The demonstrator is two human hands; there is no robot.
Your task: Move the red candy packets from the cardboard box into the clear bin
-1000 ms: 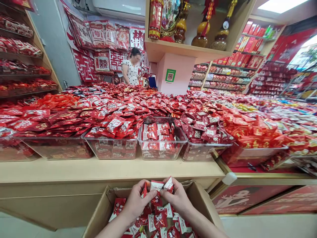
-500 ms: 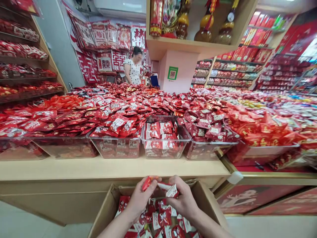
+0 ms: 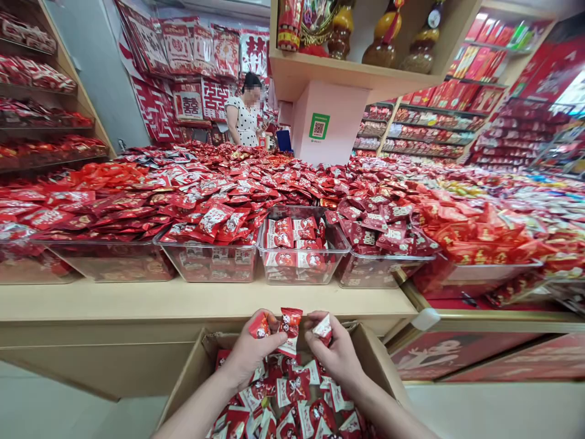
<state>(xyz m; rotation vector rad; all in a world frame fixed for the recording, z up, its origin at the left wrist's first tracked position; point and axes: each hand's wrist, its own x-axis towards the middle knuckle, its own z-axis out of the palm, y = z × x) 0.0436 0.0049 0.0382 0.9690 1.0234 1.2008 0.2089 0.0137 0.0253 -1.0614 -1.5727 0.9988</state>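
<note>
Seen from a head-worn camera, two bare hands hold small red-and-white packets above an open cardboard box (image 3: 381,366). The left hand (image 3: 249,350) has its fingers curled around a red packet (image 3: 260,327), and its thumb side grips a second packet (image 3: 289,326), which stands upright in the space between the hands. The right hand (image 3: 338,352) has its fingers closed around a third packet (image 3: 323,329), mostly white on the side that shows; these fingers are just beside the upright packet, with a narrow gap. Below the hands, many loose packets (image 3: 292,390) of similar colours lie jumbled in the box, partly hidden by the forearms.

The box is right by the near edge of a pale wooden counter (image 3: 137,302). Along the counter stands a row of clear bins. The middle bin (image 3: 336,252) holds packets in neat stacks; the bin to its left (image 3: 183,247) is heaped high with red packets, and the bin to its right (image 3: 365,277) with dark red ones. More red heaps spread behind.

At the back, a person (image 3: 247,125) in a white dotted top stands near a pillar (image 3: 342,110) bearing a green-framed QR code (image 3: 319,127).
</note>
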